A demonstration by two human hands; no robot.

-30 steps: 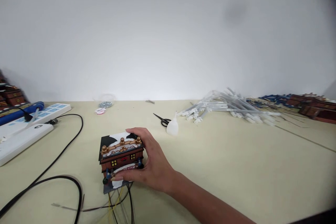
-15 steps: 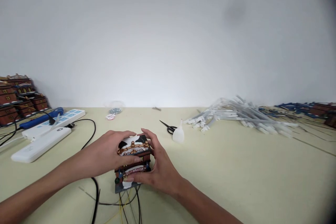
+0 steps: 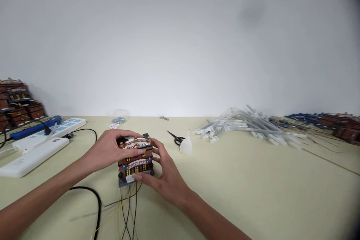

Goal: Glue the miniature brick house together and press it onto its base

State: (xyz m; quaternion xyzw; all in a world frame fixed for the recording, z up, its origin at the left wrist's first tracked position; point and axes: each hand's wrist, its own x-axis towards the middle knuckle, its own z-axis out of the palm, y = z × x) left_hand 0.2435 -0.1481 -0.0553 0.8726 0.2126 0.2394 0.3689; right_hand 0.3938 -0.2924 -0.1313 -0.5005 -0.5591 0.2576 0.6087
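Note:
A small brown model house [image 3: 135, 159] with yellow windows and a snowy roof is held between both hands just above the beige table [image 3: 253, 180]. My left hand [image 3: 108, 150] grips its left side and roof. My right hand [image 3: 161, 172] wraps its right side, thumb under the front base. Thin black and yellow wires [image 3: 129, 210] hang from under the house toward me.
White power strips [image 3: 36, 150] with a black cable [image 3: 92, 195] lie at left, more model houses [image 3: 17, 105] behind them. Black scissors [image 3: 176, 138], a small white bottle [image 3: 185, 146], a pile of clear tubes [image 3: 247, 123] and further houses [image 3: 337, 122] lie right.
A second ago only my right hand held the house on the table. My left hand joined it, and the house has been tipped upright and raised a little.

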